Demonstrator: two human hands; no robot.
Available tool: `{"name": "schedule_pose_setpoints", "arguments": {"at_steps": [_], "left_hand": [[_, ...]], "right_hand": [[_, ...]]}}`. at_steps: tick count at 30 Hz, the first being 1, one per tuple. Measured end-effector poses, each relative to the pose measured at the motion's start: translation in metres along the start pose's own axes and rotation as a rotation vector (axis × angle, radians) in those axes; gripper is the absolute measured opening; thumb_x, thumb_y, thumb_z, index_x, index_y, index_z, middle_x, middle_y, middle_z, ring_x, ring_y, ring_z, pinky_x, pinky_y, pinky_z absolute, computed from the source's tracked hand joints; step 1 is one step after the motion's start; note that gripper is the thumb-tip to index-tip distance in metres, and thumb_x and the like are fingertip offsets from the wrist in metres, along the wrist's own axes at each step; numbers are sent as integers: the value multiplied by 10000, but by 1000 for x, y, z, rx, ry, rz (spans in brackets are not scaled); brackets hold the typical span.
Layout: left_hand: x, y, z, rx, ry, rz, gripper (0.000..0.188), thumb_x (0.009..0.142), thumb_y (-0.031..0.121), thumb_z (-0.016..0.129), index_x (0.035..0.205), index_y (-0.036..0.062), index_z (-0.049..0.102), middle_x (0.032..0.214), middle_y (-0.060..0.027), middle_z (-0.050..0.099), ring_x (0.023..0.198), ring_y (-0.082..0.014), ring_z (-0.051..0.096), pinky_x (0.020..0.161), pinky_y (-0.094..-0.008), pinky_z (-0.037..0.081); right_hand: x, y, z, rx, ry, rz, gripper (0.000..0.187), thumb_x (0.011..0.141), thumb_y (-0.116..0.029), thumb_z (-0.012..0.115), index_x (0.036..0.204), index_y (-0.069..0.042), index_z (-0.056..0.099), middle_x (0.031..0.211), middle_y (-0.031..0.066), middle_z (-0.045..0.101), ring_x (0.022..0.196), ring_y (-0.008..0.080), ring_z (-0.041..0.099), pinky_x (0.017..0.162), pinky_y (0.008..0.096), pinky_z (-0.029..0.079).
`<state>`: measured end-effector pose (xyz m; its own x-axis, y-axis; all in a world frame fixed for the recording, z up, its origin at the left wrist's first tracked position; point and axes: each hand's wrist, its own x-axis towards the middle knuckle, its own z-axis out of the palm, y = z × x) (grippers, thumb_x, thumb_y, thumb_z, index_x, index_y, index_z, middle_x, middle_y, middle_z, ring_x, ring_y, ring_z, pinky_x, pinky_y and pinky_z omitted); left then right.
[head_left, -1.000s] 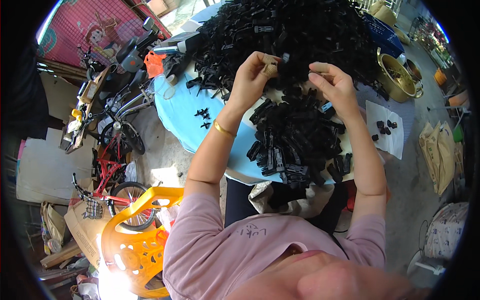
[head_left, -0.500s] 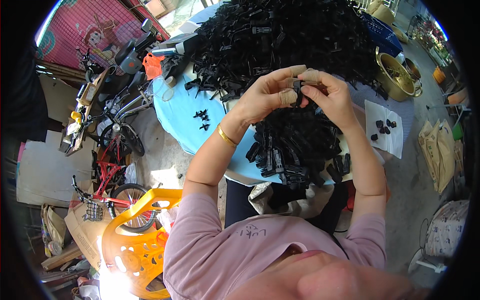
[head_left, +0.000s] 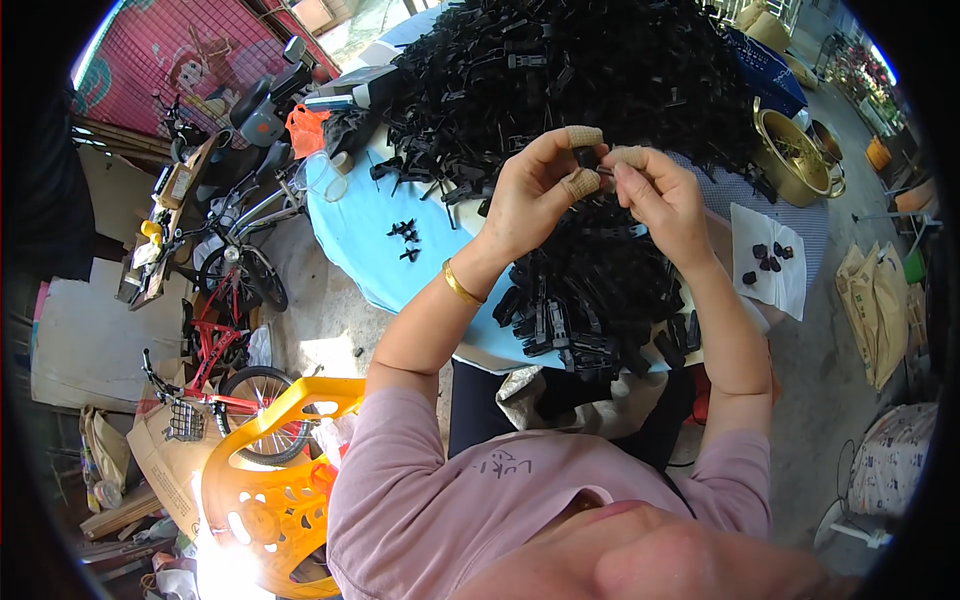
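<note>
My left hand, with tan finger covers on thumb and forefinger, is closed around a small black plastic part, mostly hidden by the fingers. Close beside it, my right hand pinches a thin piece at the fingertips, too small to make out; its forefinger is also covered. Beyond both hands rises a big heap of black plastic parts. Below them, nearer to me, lies a smaller pile of longer black parts. A few tiny black pieces sit on the light blue tabletop at the left.
At the right, a white sheet holds several dark lumps, with a brass-coloured pot behind it. A blue box stands at the far right. A clear plastic cup is at the left edge. A yellow chair and red bicycle stand left.
My hands have drawn slightly apart, and the black part now sits deeper in my left fingers. My right fingertips have moved a little to the right.
</note>
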<state>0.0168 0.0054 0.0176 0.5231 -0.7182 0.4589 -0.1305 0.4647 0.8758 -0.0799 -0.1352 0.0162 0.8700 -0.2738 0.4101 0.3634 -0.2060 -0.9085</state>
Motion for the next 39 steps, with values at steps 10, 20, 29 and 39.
{"name": "schedule_pose_setpoints", "arguments": {"at_steps": [10,20,29,39], "left_hand": [[-4,-4,4,290,50,89,323,803,-34,581,1115,-13,499,1041,-89,594,829,-80,562,727,-203,471],[-8,-4,9,554,81,307,284,794,-79,556,1068,-31,501,995,-92,588,889,-134,582,783,-234,480],[-10,-2,18,720,125,252,543,736,-57,626,1223,14,399,1019,-111,600,900,-155,596,765,-263,494],[0,18,-14,-156,-299,-155,756,645,-58,682,1297,46,314,1137,-107,528,983,-190,554,856,-317,469]], "right_hand": [[-4,-6,3,-123,-35,-10,172,886,-135,507,951,-6,601,627,-32,512,506,-3,371,441,145,284],[-4,-6,7,-148,-30,-16,149,876,-123,517,928,-16,606,619,-28,508,505,5,379,445,152,289],[0,-9,-5,-256,-49,-56,245,759,-63,666,983,-2,587,834,3,598,731,28,535,660,156,441],[8,2,-31,234,-108,86,230,789,-112,642,975,5,573,837,55,627,550,9,471,461,120,340]]}}
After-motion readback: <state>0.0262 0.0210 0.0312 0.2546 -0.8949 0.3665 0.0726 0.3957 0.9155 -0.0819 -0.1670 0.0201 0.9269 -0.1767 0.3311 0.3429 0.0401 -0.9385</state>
